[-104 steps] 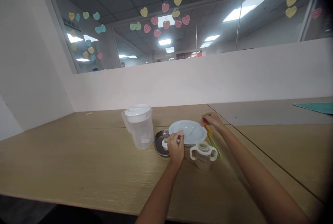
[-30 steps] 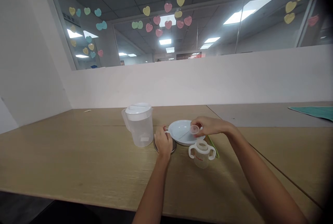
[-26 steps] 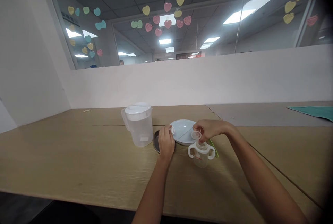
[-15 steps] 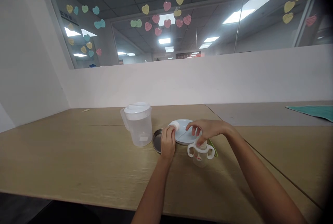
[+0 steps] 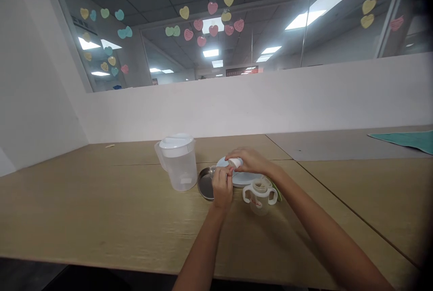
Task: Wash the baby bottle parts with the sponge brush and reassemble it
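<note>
My left hand is closed over the right side of a round dark metal dish. A small clear rounded piece shows beside its fingers and appears to be held in them. Touching its fingertips from the right, my right hand grips a small white cap-like piece, tilted. Just below the right forearm stands a clear training cup with two white handles and an open-looking top. Behind both hands lies a pale blue plate, partly hidden.
A translucent lidded pitcher stands left of the dish. Something thin and green lies behind the cup. At the far right is a teal cloth. A white wall with a window above it borders the table's back.
My right hand has left the top of the cup and moved left to my left hand. It now grips the white piece that my left hand held. The clear piece has come into view.
</note>
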